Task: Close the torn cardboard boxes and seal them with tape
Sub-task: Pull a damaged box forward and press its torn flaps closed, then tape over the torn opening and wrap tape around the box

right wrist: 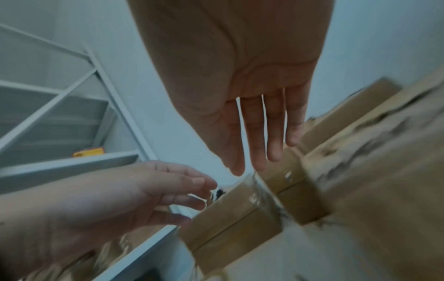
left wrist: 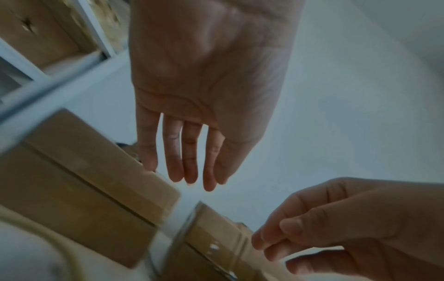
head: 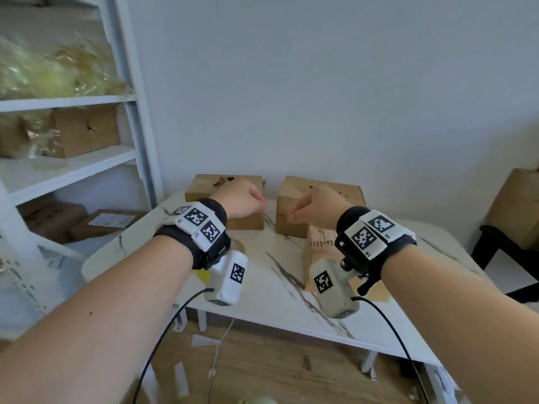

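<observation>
Two stacks of brown cardboard boxes stand at the table's far edge. The left stack (head: 233, 185) has a torn hole in its top, and the right stack (head: 323, 191) is torn on top too. My left hand (head: 258, 204) hovers in front of the left stack and my right hand (head: 293, 215) in front of the right stack, a small gap apart. Neither holds anything. In the left wrist view my left hand (left wrist: 192, 176) has straight fingers; in the right wrist view my right hand (right wrist: 254, 163) does too. A strip of clear tape (right wrist: 259, 192) shines on a box edge below them.
A third torn box (head: 318, 246) lies nearer, under my right wrist. A yellowish tape roll (head: 242, 247) peeks out under my left wrist on the marble-pattern table (head: 277, 298). White shelves (head: 67, 167) with boxes stand left; a dark stool with a box (head: 519, 205) stands right. Paper scraps (head: 180, 377) litter the floor.
</observation>
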